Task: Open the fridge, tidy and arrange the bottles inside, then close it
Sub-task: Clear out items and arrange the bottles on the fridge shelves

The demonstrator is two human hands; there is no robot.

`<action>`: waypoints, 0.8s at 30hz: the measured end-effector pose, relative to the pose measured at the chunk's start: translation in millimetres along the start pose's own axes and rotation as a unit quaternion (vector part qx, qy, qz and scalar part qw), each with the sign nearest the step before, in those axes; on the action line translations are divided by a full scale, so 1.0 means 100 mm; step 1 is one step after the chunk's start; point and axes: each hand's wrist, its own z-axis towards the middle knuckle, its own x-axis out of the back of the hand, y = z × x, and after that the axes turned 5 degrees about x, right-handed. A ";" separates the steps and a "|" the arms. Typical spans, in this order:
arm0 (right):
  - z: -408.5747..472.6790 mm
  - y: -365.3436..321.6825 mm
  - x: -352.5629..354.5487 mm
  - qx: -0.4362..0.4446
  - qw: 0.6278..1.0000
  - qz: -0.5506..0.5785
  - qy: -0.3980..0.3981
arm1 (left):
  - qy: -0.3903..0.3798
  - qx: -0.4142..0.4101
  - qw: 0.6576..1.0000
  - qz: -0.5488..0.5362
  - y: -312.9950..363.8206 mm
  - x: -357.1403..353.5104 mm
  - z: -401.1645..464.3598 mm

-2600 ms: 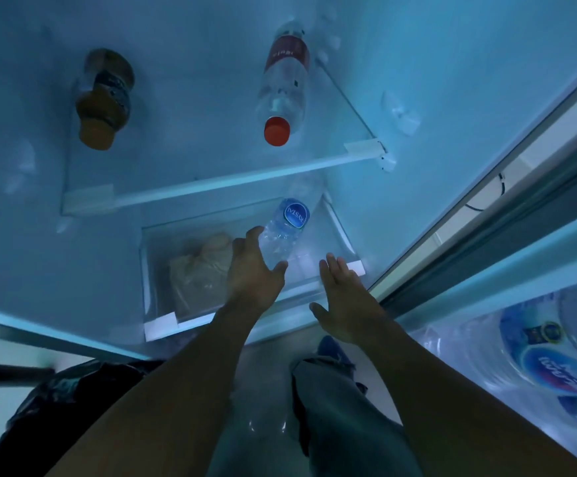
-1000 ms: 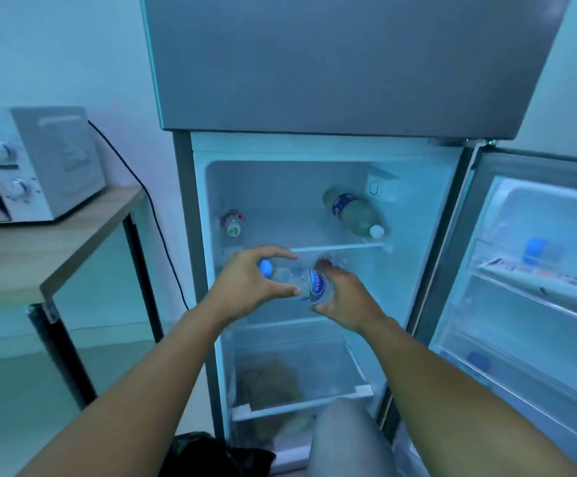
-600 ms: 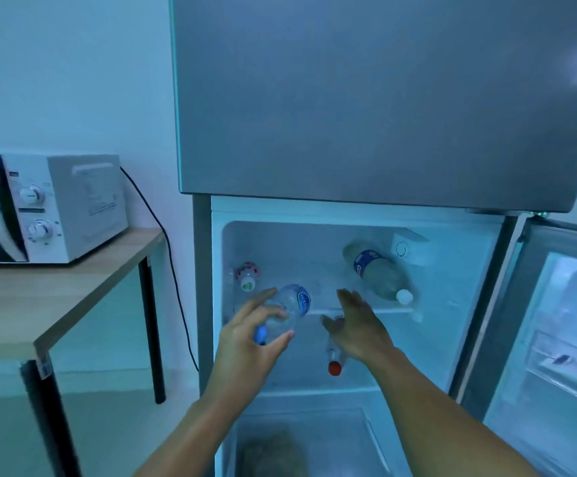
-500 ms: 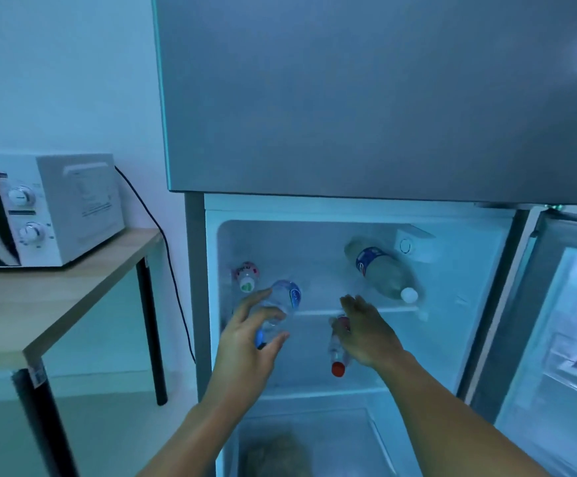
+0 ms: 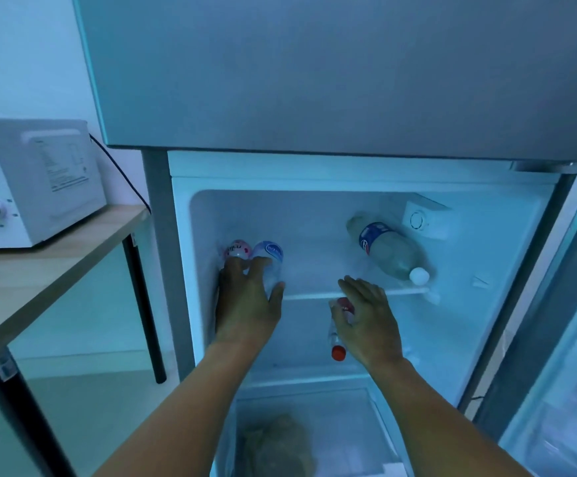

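four bottles [image 5: 388,251], two hands [image 5: 247,304], one microwave [image 5: 36,180].

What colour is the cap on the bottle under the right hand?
Red cap, clearest in the head view.

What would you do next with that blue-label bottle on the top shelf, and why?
Probably let go with the left hand: the blue-label bottle already lies on the top shelf beside the pink-label bottle. The right hand is open near the red-cap bottle.

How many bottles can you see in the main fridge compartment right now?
4. Top shelf left: pink-label bottle and blue-label bottle under the left hand. Top shelf right: large white-capped bottle, lying down. Shelf below: red-capped bottle by the right hand. Hands may hide others.
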 end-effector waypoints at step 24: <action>0.00 -0.01 -0.18 -0.011 0.996 0.034 0.076 | 0.058 -0.036 0.987 0.148 -0.18 -0.30 0.47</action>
